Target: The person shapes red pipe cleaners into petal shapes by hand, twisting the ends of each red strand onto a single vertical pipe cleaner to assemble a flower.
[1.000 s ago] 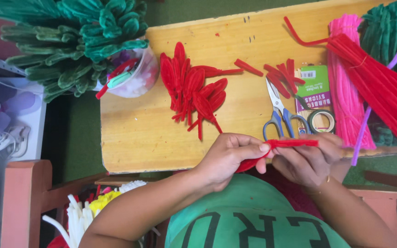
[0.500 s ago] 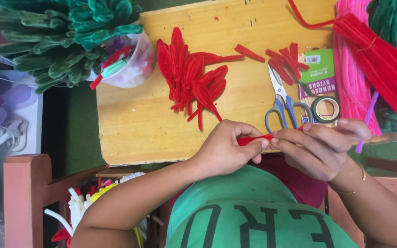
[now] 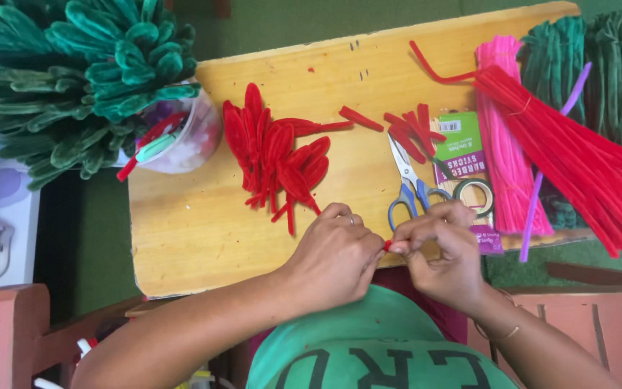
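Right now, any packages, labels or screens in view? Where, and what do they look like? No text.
Flat green rectangular retail package: on the yellow wooden board, right of the blue-handled scissors, partly under the pink pipe-cleaner bundle; white barcode patch at top, purple strip at bottom.
Shirt lettering: large dark letters on the person's green shirt, bottom centre.
No screens or signs visible.

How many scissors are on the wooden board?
1. The blue-handled scissors lie on the wooden board, just above the right hand and beside the tape roll. More could be hidden under the pipe cleaner piles.
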